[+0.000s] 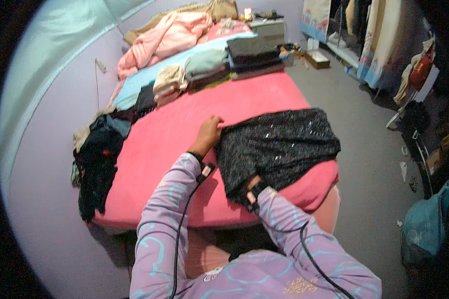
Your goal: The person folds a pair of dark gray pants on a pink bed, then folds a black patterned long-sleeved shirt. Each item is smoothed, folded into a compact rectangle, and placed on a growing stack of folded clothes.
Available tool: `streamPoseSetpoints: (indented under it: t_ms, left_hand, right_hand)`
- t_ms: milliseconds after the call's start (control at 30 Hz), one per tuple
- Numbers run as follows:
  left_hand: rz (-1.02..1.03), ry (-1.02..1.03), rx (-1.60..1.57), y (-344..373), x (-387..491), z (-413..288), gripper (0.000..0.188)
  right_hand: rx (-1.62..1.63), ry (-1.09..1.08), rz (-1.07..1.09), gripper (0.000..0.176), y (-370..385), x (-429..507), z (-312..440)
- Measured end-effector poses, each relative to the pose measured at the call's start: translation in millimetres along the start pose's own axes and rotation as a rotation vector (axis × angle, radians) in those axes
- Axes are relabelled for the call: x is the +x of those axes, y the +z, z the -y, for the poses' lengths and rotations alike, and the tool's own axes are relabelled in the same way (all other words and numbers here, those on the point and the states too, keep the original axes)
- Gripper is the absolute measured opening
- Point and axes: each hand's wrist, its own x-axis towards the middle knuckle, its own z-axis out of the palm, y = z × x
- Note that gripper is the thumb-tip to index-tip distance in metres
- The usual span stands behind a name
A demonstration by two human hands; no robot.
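A dark grey garment with shiny sequin-like specks [280, 140] lies spread on a pink-covered bed [164, 149]. My left hand [209, 132] is at its upper left corner, with the fingers bent by the edge; whether they pinch the cloth cannot be told. My right hand [253, 182] reaches under or into the garment at its lower edge, so the fingers are hidden and only the part near the wrist shows. Both wrists wear dark bands with small devices and cables.
Folded clothes in stacks [254, 56] line the bed's far part, before a pink blanket [168, 37]. A heap of dark clothes [101, 149] hangs over the left edge. At the right stand a teal bag [424, 224] and a curtained rack [378, 48]; an open box [317, 59] lies on the floor.
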Motion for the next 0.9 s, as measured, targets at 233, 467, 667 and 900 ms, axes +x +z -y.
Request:
streamPoseSetpoints:
  t_ms: [233, 467, 667, 900]
  left_hand:
    - [0.574, -0.187, -0.441, -33, -30, -33, 0.036]
    - [0.498, -0.052, -0.331, -18, -46, -25, 0.045]
    - [0.287, -0.109, -0.118, -11, -109, -88, 0.061]
    - [0.203, -0.209, -0.079, -11, -138, -112, 0.067]
  right_hand:
    - [0.131, 0.073, -0.060, 0.042, 33, -36, -5]
    - [0.152, -0.032, 0.148, 0.038, 12, -56, -38]
    - [-0.009, -0.060, 0.108, 0.041, -6, -90, -61]
    - [0.088, -0.067, 0.319, 0.051, 2, -122, -7]
